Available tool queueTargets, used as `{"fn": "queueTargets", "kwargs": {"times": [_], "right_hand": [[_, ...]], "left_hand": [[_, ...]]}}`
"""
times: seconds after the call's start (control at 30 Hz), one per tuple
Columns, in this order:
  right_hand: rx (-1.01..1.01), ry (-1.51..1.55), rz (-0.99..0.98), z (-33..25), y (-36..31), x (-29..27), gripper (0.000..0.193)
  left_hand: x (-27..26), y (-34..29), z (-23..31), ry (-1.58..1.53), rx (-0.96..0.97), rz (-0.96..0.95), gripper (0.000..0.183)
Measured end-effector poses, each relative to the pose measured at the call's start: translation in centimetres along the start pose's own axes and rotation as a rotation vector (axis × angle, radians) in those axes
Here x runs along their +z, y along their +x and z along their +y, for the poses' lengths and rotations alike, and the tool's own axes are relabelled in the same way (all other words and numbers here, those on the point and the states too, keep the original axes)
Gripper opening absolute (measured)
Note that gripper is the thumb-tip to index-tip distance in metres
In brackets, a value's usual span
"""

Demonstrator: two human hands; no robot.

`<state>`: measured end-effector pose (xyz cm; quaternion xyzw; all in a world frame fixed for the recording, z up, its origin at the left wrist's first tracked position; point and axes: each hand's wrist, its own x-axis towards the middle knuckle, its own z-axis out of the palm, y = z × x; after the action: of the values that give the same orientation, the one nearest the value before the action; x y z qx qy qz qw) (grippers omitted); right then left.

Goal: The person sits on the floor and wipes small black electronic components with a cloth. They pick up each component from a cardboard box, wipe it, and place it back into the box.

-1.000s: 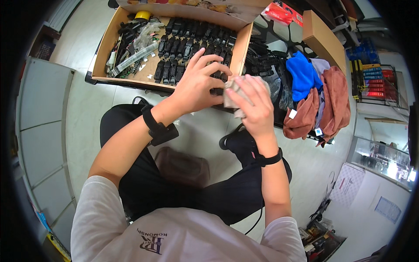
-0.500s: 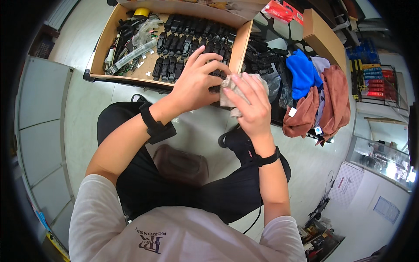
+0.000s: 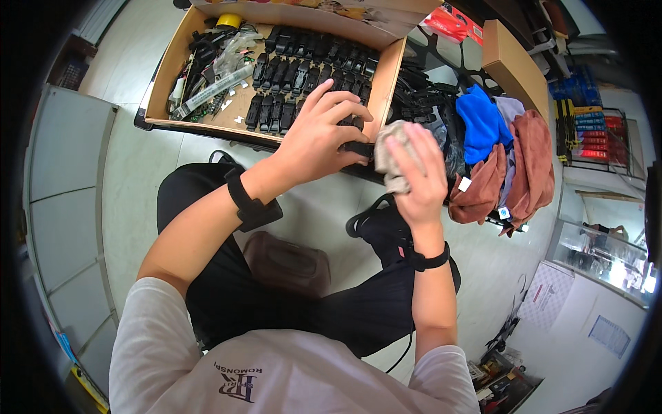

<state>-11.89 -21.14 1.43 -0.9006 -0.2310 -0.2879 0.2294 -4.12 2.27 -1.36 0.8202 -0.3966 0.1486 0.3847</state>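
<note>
My left hand (image 3: 312, 135) pinches a small black plastic piece (image 3: 358, 148) between thumb and fingers, just over the near right edge of an open cardboard box (image 3: 390, 84). A crumpled beige cloth (image 3: 392, 160) is bunched in my right hand (image 3: 423, 174), right beside that black piece. Motion slightly blurs the right fingers. Inside the box, similar black pieces (image 3: 300, 77) stand in rows, and my left hand hides some of the nearest ones. What kind of part the black pieces are is too small to make out.
Loose parts and a clear plastic strip (image 3: 212, 91) fill the box's left side, with a yellow roll (image 3: 229, 21) behind. To the right lie black parts (image 3: 422, 96), a blue cloth (image 3: 480, 124) and brown cloths (image 3: 531, 155). A brown case (image 3: 286, 263) sits on the floor between my legs.
My right hand has moved right with the cloth, away from the left fingers. The black piece in my left hand now shows more fully.
</note>
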Motion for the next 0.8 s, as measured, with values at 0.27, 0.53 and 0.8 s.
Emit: {"fn": "queueTargets", "kwargs": {"times": [0.27,0.53,0.8], "right_hand": [[-0.017,0.041,-0.153,0.8,0.1,0.4,0.061],[0.132,0.006,-0.075,2.5,-1.7,-0.4,0.069],[-0.059,0.055,-0.124,0.6,-0.6,0.3,0.062]], "left_hand": [[0.1,-0.2,-0.1,0.035,0.011,0.005,0.023],[0.2,0.1,0.6,0.079,0.043,0.012,0.031],[-0.6,0.1,0.3,0.094,0.035,-0.101,0.028]]}}
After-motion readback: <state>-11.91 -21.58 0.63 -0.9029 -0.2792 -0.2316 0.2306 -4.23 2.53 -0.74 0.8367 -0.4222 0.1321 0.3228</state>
